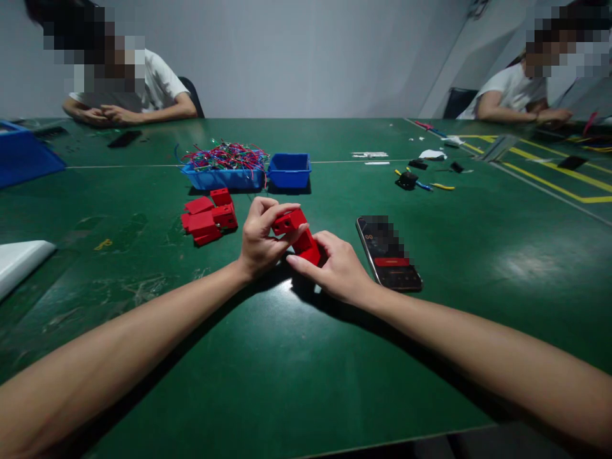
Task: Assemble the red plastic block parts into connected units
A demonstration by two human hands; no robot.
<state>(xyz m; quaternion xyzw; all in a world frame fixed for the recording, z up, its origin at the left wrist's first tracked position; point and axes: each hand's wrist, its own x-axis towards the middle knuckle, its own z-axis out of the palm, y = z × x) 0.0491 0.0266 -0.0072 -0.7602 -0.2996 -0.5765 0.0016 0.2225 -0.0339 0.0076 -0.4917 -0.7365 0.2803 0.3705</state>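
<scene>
My left hand [261, 237] pinches a small red plastic block [289, 221] between thumb and fingertips, just above the green table [296, 357]. My right hand [337, 268] rests on the table and grips a second red plastic piece [308, 247] that sits right under the first; the two pieces touch. A pile of several more red plastic parts [208, 218] lies to the left of my left hand.
A phone [388, 254] lies right of my right hand. Behind are a blue bin of coloured wires [224, 167] and a smaller blue bin [289, 171]. Small tools [411, 180] lie at right, a large blue bin [23, 156] and white tray [19, 261] at left. Two people sit across.
</scene>
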